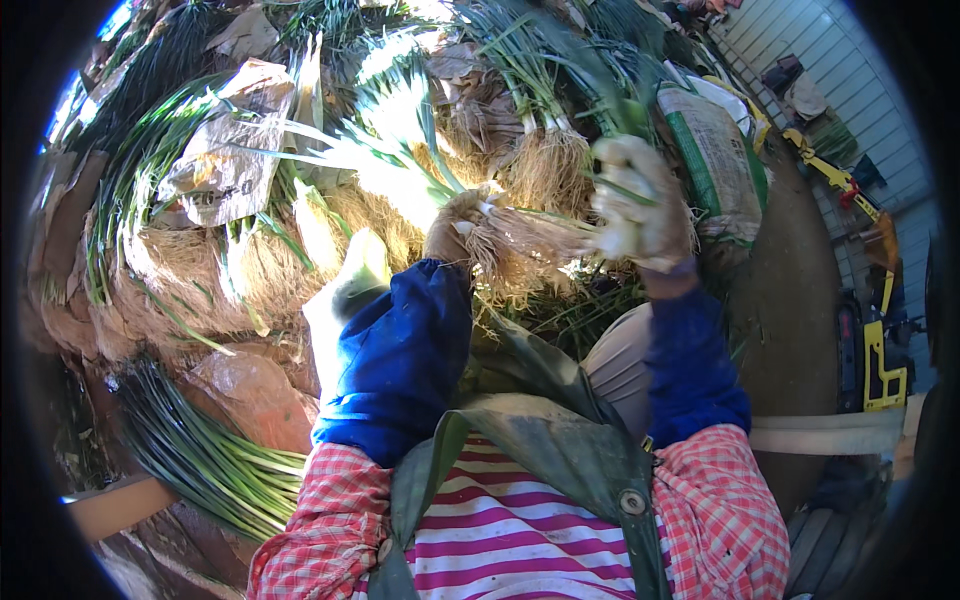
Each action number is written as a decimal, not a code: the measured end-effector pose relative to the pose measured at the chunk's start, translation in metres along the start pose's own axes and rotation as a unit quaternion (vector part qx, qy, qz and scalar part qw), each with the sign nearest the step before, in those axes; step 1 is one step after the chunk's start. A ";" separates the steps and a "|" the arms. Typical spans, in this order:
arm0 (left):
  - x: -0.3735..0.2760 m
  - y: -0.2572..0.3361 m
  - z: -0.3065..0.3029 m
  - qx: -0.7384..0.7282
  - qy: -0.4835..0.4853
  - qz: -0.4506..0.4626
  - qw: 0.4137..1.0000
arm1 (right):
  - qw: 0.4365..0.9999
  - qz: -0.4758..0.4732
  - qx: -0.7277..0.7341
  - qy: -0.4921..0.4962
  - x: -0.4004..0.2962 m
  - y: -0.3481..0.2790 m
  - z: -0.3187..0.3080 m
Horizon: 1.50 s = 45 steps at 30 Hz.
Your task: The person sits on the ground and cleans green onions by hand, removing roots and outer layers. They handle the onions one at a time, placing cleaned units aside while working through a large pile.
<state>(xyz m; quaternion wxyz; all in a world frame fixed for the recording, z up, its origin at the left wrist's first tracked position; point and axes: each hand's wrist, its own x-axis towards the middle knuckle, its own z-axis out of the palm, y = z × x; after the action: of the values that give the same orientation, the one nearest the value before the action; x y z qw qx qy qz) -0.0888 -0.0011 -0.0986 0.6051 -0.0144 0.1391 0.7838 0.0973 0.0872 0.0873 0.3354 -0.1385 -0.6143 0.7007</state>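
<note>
My left hand [450, 225], in a soiled glove above a blue sleeve cover, is closed around the lower stems of a few green onions [412, 161]. Their leaves point up and left, and their stringy roots [502, 240] hang towards the right. My right hand [641, 202], in a pale dirty glove and somewhat blurred, is beside the roots with its fingers curled around green leaf pieces. Behind both hands stands a bundle of green onions with long tan roots [551, 161]. A dark apron and pale trousers lie below the hands.
Rooted onion bundles [172, 262] fill the left and back, some under brown paper sacks [247, 150]. More onions [217, 457] lie at lower left. A green and white woven sack [709, 157] stands at right. Leaf scraps [585, 315] lie below my hands. A yellow metal tool or frame [876, 367] is at far right.
</note>
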 end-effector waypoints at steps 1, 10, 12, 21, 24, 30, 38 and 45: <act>-0.001 -0.001 0.003 -0.012 -0.026 0.001 1.000 | 0.995 0.045 0.062 -0.056 -0.013 -0.023 -0.024; -0.012 -0.005 0.017 0.047 -0.033 0.007 0.998 | 0.782 0.243 -0.455 0.350 -0.209 -0.123 -0.265; -0.016 -0.006 0.023 0.073 -0.007 0.028 0.997 | 0.513 0.418 -0.719 0.213 -0.240 -0.113 -0.291; -0.031 -0.015 0.032 0.090 -0.015 0.039 0.995 | 0.916 0.100 -0.376 -0.101 -0.043 -0.011 -0.111; -0.028 -0.009 0.023 0.021 -0.080 -0.034 0.996 | 0.875 0.197 -0.376 -0.232 0.021 0.039 -0.037; -0.028 -0.012 0.019 0.046 0.023 0.035 0.998 | 0.887 0.106 -0.331 -0.305 0.045 0.117 -0.004; -0.022 -0.016 0.030 0.037 0.006 0.045 0.998 | 0.892 0.098 -0.407 -0.169 0.032 0.114 -0.006; -0.022 -0.012 0.039 -0.002 0.012 0.006 1.000 | 0.553 0.239 -0.767 -0.223 0.032 0.100 -0.039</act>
<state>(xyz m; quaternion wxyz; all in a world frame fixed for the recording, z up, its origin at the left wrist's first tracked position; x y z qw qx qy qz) -0.0654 -0.0099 -0.0598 0.5990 -0.0240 0.1445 0.7873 0.0677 0.1358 -0.0091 -0.2254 -0.3237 -0.9185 0.0273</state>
